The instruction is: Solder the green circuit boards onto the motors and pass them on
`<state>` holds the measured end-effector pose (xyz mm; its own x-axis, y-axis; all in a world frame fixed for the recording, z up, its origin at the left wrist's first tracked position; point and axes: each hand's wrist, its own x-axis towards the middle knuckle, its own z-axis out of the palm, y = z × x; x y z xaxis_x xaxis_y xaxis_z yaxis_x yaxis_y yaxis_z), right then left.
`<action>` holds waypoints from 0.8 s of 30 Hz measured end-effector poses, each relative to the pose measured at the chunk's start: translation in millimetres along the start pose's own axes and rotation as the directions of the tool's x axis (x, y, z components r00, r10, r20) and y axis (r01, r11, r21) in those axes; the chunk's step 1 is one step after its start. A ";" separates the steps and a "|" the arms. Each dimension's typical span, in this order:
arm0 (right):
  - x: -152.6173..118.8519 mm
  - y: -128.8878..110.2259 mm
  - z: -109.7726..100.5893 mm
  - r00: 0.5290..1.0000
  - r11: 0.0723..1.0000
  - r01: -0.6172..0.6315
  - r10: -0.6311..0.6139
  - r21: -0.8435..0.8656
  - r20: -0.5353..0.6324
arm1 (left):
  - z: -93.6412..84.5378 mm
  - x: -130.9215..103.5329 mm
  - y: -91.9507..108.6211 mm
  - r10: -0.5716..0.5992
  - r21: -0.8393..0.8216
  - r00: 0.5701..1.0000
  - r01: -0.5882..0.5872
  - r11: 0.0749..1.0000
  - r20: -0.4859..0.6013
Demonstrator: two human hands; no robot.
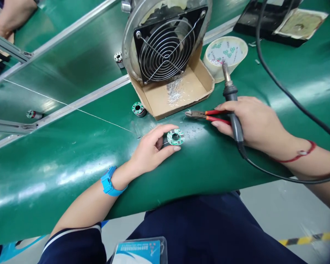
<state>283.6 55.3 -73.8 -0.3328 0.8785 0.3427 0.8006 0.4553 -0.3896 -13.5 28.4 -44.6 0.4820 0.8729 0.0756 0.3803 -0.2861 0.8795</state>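
My left hand (152, 148) grips a small round motor (176, 137) by its sides, its ring-shaped green circuit board facing up. Between the fingers of my right hand (253, 123) are the red handles of small cutters (199, 114); their jaws point left, toward the cardboard tray. The same hand also has a soldering iron (232, 95) lying across its fingers, tip up near the roll of tape. A second motor with a green board (138, 109) stands on the mat, left of the cardboard tray (192, 97).
A fan with a round wire guard (166, 55) stands behind the tray, which holds wire clippings. At its right is a tape roll (227, 55). The iron's black cable (294, 99) loops at right. A metal frame (85, 95) crosses the left. Another person's hand (13, 16) shows top left.
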 end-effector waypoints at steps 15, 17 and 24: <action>-5.8 -43.9 -24.4 0.932 0.937 0.335 -0.314 -0.098 0.182 | 1.6 -2.5 4.4 0.155 0.317 0.985 -0.123 0.941 -0.077; -5.0 -48.7 -27.4 0.925 0.917 0.368 -0.344 -0.157 0.162 | 1.1 -2.0 4.9 0.183 0.352 0.980 -0.144 0.925 -0.082; 9.4 -53.2 -13.3 1.000 0.949 -0.009 0.011 -0.317 0.005 | -5.6 0.0 4.5 0.140 0.231 0.970 -0.093 0.969 -0.198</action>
<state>244.5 37.3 -38.5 -0.3265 0.8840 0.3345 0.9200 0.3784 -0.1019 -16.3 29.3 -38.0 0.3647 0.8850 0.2894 0.5057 -0.4492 0.7366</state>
